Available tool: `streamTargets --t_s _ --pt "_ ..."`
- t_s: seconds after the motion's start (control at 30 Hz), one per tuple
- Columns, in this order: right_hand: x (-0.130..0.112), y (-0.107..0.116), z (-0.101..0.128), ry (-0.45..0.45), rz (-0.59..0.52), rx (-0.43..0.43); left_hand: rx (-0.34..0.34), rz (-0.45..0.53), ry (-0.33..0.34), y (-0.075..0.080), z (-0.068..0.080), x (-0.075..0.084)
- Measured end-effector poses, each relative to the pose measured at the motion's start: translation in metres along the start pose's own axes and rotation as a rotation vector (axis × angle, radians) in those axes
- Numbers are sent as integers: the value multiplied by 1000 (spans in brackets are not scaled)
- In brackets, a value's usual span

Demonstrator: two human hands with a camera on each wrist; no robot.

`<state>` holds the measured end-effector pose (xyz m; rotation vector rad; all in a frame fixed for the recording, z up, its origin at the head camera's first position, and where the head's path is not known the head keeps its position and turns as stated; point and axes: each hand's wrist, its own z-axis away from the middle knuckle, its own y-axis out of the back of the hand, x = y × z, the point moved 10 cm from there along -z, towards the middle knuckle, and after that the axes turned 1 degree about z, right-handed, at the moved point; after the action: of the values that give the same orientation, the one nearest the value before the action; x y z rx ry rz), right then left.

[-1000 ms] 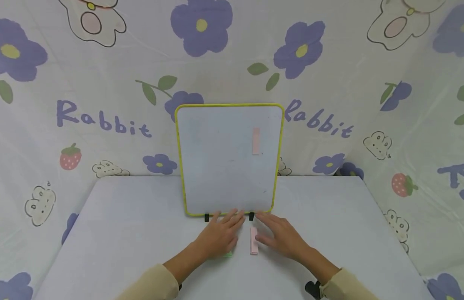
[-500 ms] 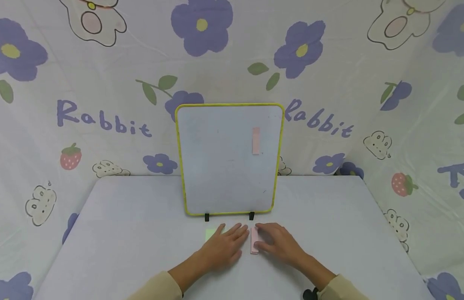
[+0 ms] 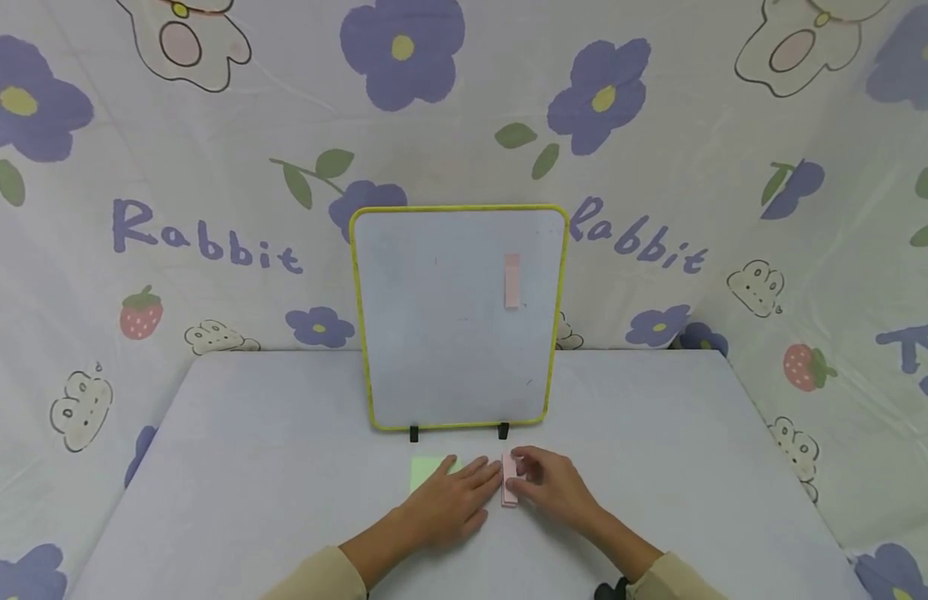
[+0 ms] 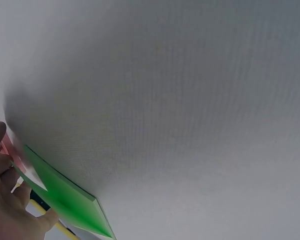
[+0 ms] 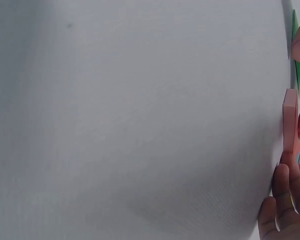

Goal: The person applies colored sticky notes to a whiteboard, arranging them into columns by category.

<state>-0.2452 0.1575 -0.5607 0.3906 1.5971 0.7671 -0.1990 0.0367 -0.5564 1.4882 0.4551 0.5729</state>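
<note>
Right grip (image 3: 556, 487) pinches the pink notepad (image 3: 509, 469)
Left grip (image 3: 452, 504), straight-fingered, holds nothing; it reaches past the green notepad (image 3: 425, 471) to the pink edge, probably to steady it.

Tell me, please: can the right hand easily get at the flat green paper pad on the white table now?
Probably not easily: the left hand covers part of the pad and lies between it and the right hand.

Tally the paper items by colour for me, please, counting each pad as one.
Green: 1, the square green paper pad
Pink: 2, a narrow pink paper pad and a thin pink paper strip on the yellow-framed whiteboard
Total: 3
</note>
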Motion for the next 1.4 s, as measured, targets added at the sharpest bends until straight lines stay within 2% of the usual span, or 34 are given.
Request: streamTargets --t_s 0.23,0.57,0.8,1.1,1.4 --pt "-1 0 0 -10 -30 12 -12 10 -1 -1 -3 0" --pt "-4 1 1 6 2 20 -1 -38 -17 2 -5 2" --pt "-2 0 -1 4 5 -3 -6 -57 -12 2 -6 2" --pt "-4 1 -3 -11 29 -10 -21 -24 14 -1 -8 0" --pt "3 -1 -6 -32 -18 -55 -29 -20 9 1 -8 -1"
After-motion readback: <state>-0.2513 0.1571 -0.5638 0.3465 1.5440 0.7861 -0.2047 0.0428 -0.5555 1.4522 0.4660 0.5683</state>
